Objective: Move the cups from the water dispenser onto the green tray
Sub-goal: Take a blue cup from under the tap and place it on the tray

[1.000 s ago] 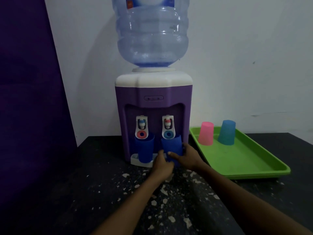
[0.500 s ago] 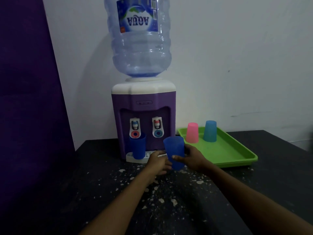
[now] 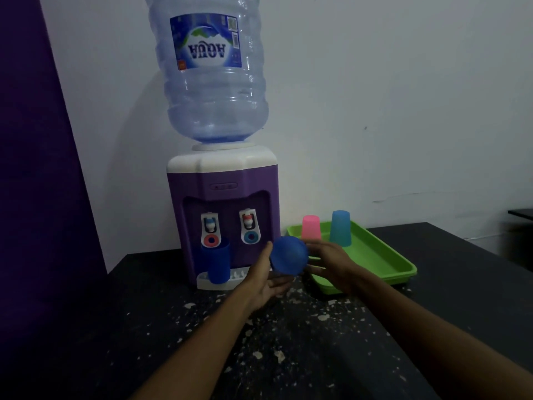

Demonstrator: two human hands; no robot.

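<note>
A dark blue cup [image 3: 288,256] is held between both hands in front of the purple water dispenser [image 3: 225,197], tipped so its round bottom faces me. My left hand [image 3: 266,280] cups it from below and the left. My right hand [image 3: 328,262] grips its right side. A second dark blue cup [image 3: 218,264] stands upright on the dispenser's drip tray under the left tap. The green tray [image 3: 383,255] lies to the right, carrying an upside-down pink cup [image 3: 311,226] and an upside-down light blue cup [image 3: 341,228].
A large water bottle [image 3: 210,70] sits on top of the dispenser. The dark counter [image 3: 259,356] is flecked with white specks. A purple panel [image 3: 37,168] stands at the left, a white wall behind, and a dark piece of furniture [image 3: 522,235] at the far right.
The cup has been lifted away from the right tap, carried to the right and tipped over so its bottom faces me. My view has pulled back from the dispenser.
</note>
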